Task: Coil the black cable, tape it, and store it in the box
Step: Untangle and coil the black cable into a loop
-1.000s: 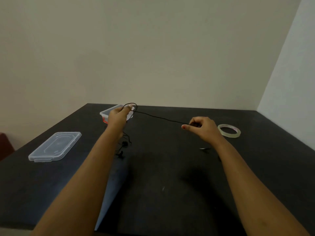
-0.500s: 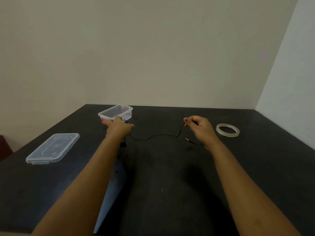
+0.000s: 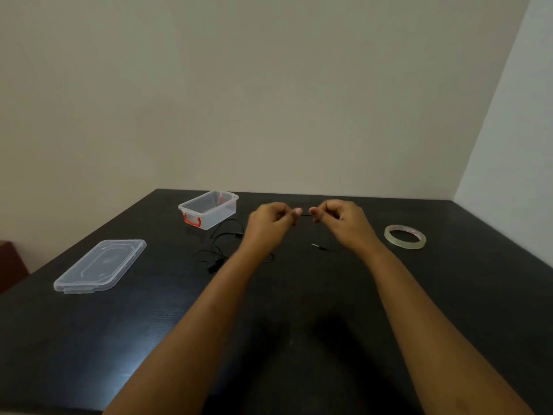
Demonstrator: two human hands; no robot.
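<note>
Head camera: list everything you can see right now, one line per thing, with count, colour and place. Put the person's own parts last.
thin black cable: one, black, loose on the table left of the hands, a short stretch pinched between both hands.
clear plastic box with red latch: one, transparent, far left of centre, open, nothing visible inside.
clear plastic lid: one, transparent, flat on the table at left, apart from the box.
roll of clear tape: one, translucent, flat on the table at right.
dark table: one, black, fills the lower view.
left hand: one, above table centre, grip closed on the cable.
right hand: one, beside the left, grip closed on the cable.
</note>
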